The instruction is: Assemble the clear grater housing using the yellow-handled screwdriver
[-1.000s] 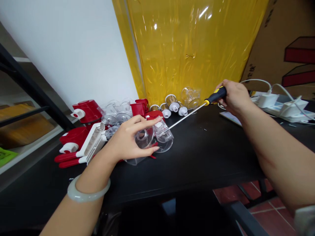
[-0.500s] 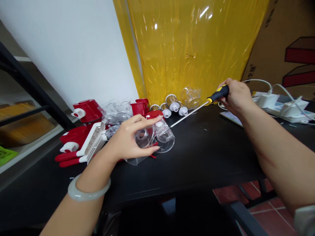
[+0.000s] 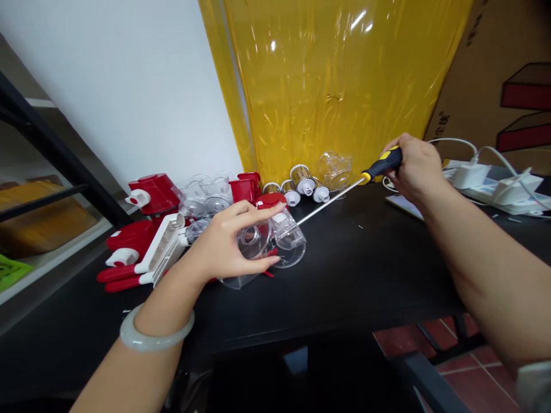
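Observation:
My left hand [image 3: 230, 238], thumb and fingers curved wide, grips a clear plastic part [image 3: 286, 232] lying on the black table. In my right hand [image 3: 415, 163] is the black and yellow handle of a screwdriver [image 3: 382, 163]. The shaft slants down to the left, and its tip meets the right side of the clear part. Behind the part is a red piece [image 3: 270, 199]. More clear plastic and small red pieces show between and below my left fingers.
Red housings [image 3: 154, 194], white-and-red handles [image 3: 161, 249] and clear cups [image 3: 204, 195] stand at left. Metal drums [image 3: 302, 179] are at the back by the yellow sheet [image 3: 344, 86]. A phone [image 3: 404, 205] and white chargers [image 3: 514, 186] lie at right on the black table [image 3: 344, 287].

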Action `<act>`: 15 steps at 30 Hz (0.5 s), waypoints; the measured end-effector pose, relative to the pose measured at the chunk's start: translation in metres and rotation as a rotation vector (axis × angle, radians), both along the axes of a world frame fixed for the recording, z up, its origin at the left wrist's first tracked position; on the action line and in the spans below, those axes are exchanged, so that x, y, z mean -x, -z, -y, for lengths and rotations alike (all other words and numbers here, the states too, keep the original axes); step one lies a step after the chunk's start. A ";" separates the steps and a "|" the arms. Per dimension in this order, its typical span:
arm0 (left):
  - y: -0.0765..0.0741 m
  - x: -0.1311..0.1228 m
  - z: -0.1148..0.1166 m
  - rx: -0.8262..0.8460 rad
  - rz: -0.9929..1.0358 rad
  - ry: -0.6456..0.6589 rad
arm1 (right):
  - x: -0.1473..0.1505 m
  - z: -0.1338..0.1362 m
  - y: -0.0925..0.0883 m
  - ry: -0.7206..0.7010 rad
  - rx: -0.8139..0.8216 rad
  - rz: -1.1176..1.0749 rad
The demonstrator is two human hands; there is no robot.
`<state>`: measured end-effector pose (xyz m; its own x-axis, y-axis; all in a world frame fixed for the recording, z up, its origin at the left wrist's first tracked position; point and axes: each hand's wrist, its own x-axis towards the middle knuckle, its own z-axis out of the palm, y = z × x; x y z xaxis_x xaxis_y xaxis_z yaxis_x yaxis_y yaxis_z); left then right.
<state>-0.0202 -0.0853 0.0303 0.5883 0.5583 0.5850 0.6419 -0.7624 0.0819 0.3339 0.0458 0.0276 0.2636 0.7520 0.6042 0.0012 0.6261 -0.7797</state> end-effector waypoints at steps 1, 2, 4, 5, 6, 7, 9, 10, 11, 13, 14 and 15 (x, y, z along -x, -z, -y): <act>0.000 0.000 0.000 0.001 -0.001 0.002 | 0.000 0.000 0.000 0.000 -0.012 -0.001; 0.000 0.000 0.000 0.000 -0.002 0.004 | 0.000 0.001 0.000 -0.001 -0.025 -0.004; 0.000 0.000 0.000 0.002 -0.006 0.008 | -0.001 0.001 0.000 -0.009 -0.058 -0.014; 0.000 0.000 0.000 0.003 -0.005 0.011 | -0.001 0.001 0.000 -0.012 -0.072 -0.021; 0.000 0.000 0.000 0.002 -0.003 0.012 | -0.002 0.000 0.001 -0.013 -0.080 -0.025; 0.001 0.000 -0.001 0.001 0.001 0.011 | -0.003 0.000 0.001 -0.013 -0.082 -0.028; 0.001 0.000 -0.001 0.002 0.008 0.008 | -0.003 -0.002 0.002 -0.010 -0.077 -0.033; 0.001 0.000 -0.001 0.003 0.009 0.006 | -0.004 -0.002 0.002 -0.011 -0.071 -0.036; 0.001 0.000 -0.001 0.005 0.010 0.004 | -0.003 -0.003 0.003 -0.014 -0.069 -0.041; 0.001 0.000 0.000 0.004 0.011 0.009 | -0.002 -0.003 0.003 -0.016 -0.069 -0.053; 0.001 0.000 0.000 0.001 0.011 0.013 | -0.002 -0.004 0.002 -0.017 -0.066 -0.055; 0.001 0.000 0.000 -0.003 0.012 0.016 | -0.002 -0.004 0.002 -0.016 -0.066 -0.061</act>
<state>-0.0203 -0.0853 0.0297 0.5902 0.5472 0.5935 0.6285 -0.7729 0.0875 0.3361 0.0501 0.0254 0.2893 0.7157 0.6356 -0.0556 0.6755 -0.7353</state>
